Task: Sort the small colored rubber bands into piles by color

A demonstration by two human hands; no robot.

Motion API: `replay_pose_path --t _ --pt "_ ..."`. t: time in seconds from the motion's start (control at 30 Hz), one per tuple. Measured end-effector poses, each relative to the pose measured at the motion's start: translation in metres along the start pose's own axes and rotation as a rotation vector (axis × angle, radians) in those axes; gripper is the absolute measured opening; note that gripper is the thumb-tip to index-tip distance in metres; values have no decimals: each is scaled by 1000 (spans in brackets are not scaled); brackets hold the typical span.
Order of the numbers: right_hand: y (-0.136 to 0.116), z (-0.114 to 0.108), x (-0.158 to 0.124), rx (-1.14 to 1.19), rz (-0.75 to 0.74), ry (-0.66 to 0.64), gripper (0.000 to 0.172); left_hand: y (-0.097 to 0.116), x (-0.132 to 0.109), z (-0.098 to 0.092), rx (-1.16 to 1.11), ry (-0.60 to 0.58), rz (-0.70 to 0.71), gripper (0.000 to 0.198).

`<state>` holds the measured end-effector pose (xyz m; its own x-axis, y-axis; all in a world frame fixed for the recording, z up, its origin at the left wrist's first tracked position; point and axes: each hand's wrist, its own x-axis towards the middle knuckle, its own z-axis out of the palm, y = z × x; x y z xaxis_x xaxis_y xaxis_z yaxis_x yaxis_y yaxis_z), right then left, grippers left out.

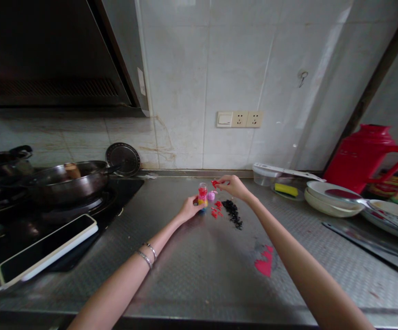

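My left hand is wrapped round a small clear bottle with red contents, standing upright on the steel counter. My right hand pinches a small red piece just above and right of the bottle's mouth. A pink cap lies beside the bottle. More red pieces lie on the counter below my right hand, next to a heap of small black bits.
A dark wok sits on the stove at left, a phone lying at the stove's edge. At right are stacked white plates, a yellow sponge, a clear tub and a red thermos jug. A red mark stains the counter.
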<state>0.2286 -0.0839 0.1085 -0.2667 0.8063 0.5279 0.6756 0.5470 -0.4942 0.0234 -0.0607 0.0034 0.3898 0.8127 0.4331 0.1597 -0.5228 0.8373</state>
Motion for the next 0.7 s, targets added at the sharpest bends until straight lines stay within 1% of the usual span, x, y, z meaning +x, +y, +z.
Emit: replay_pose_path --t 0.13,0.27,0.4,0.53,0.7 --pt "-18 0 18 31 -46 27 23 2 0 0 19 3 5 37" --pt "-29 8 28 32 -52 1 22 6 -2 -2 71 2 -2 36" --pt "-29 17 32 -20 -36 -106 19 11 -3 -3 120 6 -24 33" --pt "-29 18 39 -109 -14 -188 20 15 -4 -3 136 8 -24 32" --pt "-44 14 49 -260 86 -332 22 15 -4 -3 160 11 10 31"
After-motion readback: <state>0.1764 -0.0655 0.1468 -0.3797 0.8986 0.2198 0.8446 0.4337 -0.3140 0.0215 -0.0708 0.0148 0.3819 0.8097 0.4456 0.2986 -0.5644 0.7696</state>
